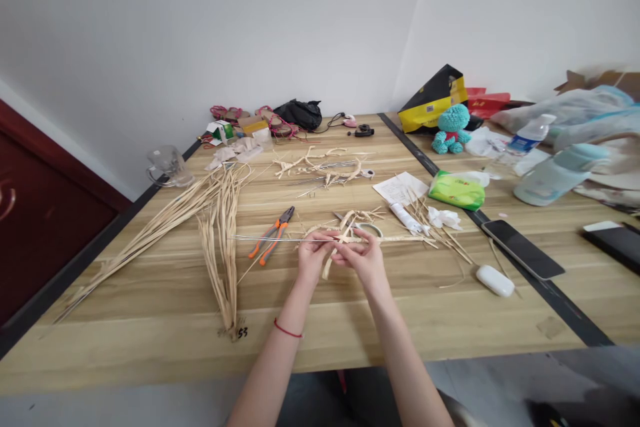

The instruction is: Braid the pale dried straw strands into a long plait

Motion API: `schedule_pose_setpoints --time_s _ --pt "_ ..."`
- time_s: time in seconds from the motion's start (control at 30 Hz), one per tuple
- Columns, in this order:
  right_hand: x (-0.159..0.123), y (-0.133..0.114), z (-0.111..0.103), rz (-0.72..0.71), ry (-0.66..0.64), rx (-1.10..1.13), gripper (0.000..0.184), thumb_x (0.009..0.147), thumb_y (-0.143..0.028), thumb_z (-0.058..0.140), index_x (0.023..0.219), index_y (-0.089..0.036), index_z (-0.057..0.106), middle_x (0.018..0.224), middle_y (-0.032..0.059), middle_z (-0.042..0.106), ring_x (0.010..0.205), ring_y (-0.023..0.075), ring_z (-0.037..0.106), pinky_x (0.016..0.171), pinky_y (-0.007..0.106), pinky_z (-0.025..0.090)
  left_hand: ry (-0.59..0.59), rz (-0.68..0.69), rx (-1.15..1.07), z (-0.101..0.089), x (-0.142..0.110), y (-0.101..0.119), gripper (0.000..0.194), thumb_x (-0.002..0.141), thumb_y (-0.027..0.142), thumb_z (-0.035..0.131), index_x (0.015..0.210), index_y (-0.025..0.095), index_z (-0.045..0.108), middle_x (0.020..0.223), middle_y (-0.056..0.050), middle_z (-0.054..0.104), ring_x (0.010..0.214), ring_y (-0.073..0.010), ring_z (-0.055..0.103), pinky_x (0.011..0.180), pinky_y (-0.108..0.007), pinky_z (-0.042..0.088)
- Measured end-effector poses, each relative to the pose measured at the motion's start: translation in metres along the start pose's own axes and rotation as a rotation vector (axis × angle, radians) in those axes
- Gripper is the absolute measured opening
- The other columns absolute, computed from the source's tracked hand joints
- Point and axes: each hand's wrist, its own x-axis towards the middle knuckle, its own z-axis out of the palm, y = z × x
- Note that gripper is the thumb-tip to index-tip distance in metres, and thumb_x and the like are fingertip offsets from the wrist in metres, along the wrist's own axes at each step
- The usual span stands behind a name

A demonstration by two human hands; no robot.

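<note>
My left hand (315, 255) is closed in a pinch around thin metal wires (267, 239), which stick out to the left over the pliers. Close beside it, my right hand (365, 256) pinches a pale straw strip (327, 268) where it crosses the wires; one end hangs down between the hands. A straw-wrapped stem (407, 239) extends to the right from behind my right hand. Just beyond the fingers lie curled straw pieces (367, 215) and what looks like scissors (344, 219), partly hidden. Orange-handled pliers (273, 235) rest left of my hands, jaws pointing away.
Long straw bundles (227, 240) spread across the left side. Further back lie wrapped straw branches (320, 163). To the right are a white tube (405, 219), green tissue pack (457, 191), phone (523, 249), white case (495, 280), crocheted doll (453, 127) and light-blue bottle (557, 175).
</note>
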Motion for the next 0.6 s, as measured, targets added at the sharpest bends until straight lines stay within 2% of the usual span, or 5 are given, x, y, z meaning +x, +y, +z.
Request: schedule_pose_setpoints --time_s 0.1,0.27,0.47,0.6 --pt "0.004 -0.009 -0.008 0.083 -0.085 -0.028 0.065 0.051 -0.032 0.081 0.106 -0.015 0.051 0.066 0.0026 0.070 0.059 0.0193 0.068 0.058 0.029 0.058 -0.022 0.008 0.008 0.001 0.000 0.002 0.017 0.058 0.015 0.076 0.063 0.016 0.060 0.083 -0.006 0.069 0.085 -0.0186 0.064 0.081 -0.033 0.048" --pt "0.008 -0.018 -0.013 0.140 -0.211 -0.092 0.039 0.056 -0.034 0.078 0.088 -0.016 0.065 0.069 0.0050 0.070 0.064 0.0199 0.069 0.059 0.029 0.058 -0.035 0.014 -0.001 0.001 -0.001 0.006 0.016 0.058 0.012 0.075 0.062 0.015 0.060 0.080 -0.007 0.069 0.085 -0.0198 0.064 0.081 -0.034 0.048" --pt "0.008 -0.020 -0.014 0.161 -0.143 -0.167 0.032 0.061 -0.042 0.073 0.080 -0.019 0.062 0.065 0.0042 0.070 0.055 0.0207 0.067 0.048 0.029 0.056 -0.062 -0.003 0.038 -0.001 -0.002 0.002 0.015 0.060 0.015 0.074 0.064 0.014 0.060 0.080 -0.007 0.069 0.078 -0.0185 0.065 0.076 -0.034 0.051" --pt "0.007 -0.020 -0.015 0.100 -0.097 -0.257 0.035 0.066 -0.047 0.067 0.083 -0.018 0.058 0.065 0.0045 0.069 0.047 0.0195 0.065 0.040 0.026 0.052 -0.050 -0.016 0.032 0.000 -0.001 0.000 0.019 0.058 0.017 0.076 0.063 0.014 0.058 0.080 -0.006 0.069 0.077 -0.0182 0.066 0.075 -0.035 0.052"
